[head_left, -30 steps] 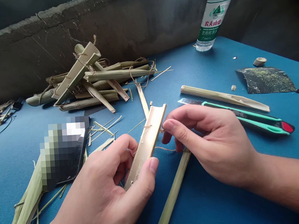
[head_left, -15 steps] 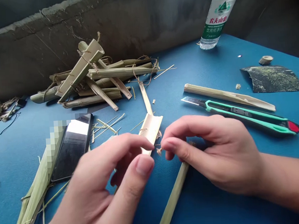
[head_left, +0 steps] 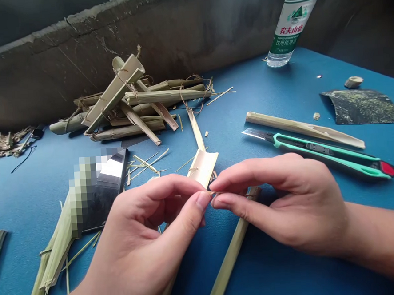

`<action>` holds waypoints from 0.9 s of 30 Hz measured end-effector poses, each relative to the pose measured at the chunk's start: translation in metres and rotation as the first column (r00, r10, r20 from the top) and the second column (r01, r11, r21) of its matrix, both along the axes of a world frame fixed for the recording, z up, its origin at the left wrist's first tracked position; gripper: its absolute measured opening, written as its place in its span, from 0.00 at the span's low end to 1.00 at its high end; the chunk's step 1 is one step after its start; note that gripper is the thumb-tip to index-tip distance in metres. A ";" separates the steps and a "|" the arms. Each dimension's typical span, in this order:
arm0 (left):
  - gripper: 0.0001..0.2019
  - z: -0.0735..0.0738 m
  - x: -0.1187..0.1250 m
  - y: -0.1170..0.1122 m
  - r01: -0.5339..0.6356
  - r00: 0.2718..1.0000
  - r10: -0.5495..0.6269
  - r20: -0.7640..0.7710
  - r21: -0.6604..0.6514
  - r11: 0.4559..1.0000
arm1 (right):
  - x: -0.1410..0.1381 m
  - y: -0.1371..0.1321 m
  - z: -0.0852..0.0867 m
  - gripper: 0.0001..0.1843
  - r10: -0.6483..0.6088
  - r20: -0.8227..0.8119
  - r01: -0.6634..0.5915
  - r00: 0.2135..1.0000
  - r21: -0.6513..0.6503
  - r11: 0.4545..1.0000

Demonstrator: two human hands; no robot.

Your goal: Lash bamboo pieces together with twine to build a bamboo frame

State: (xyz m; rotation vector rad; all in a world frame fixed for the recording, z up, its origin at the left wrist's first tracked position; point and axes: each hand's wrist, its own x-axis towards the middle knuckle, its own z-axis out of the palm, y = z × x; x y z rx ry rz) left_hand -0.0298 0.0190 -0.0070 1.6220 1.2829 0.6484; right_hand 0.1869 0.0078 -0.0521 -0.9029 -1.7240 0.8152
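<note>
The left hand and right hand meet over the worktop, thumbs and forefingers pinching thin twine between them. A split bamboo piece shows just beyond the left fingertips, groove upward; whether other left fingers grip it cannot be told. A bamboo stick slants from behind the right hand toward the near edge. A utility knife lies toward the right edge, a bamboo pile along the far edge.
</note>
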 end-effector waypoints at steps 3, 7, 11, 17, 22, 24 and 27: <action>0.07 -0.001 -0.002 -0.001 -0.013 1.000 0.014 0.017 -0.030 0.999 | 0.000 0.000 0.000 0.05 -0.033 0.016 0.032 0.999 0.027 0.999; 0.22 -0.002 -0.005 -0.003 0.028 0.996 -0.015 0.085 -0.147 0.989 | 0.002 0.003 0.000 0.09 0.033 0.019 -0.035 0.999 0.110 0.993; 0.15 -0.002 -0.003 -0.004 0.067 0.998 -0.068 -0.013 -0.101 0.993 | 0.002 0.003 0.000 0.09 0.068 0.035 -0.073 0.997 0.158 0.985; 0.18 -0.003 0.001 -0.002 0.019 0.999 -0.014 0.041 -0.131 0.991 | 0.001 0.000 0.001 0.07 -0.006 0.046 0.000 0.999 0.135 0.991; 0.21 -0.004 -0.001 -0.003 0.093 0.995 -0.097 -0.024 -0.122 0.988 | 0.000 0.000 0.001 0.10 0.028 0.054 -0.035 0.998 0.125 0.992; 0.17 -0.002 0.000 -0.003 0.109 0.992 -0.112 -0.051 -0.055 0.993 | 0.001 0.001 0.001 0.09 0.040 0.062 -0.048 0.997 0.130 0.990; 0.09 0.001 0.002 -0.001 0.087 0.996 -0.087 0.004 -0.039 0.995 | 0.003 0.000 0.001 0.06 0.026 0.064 -0.034 0.998 0.119 0.992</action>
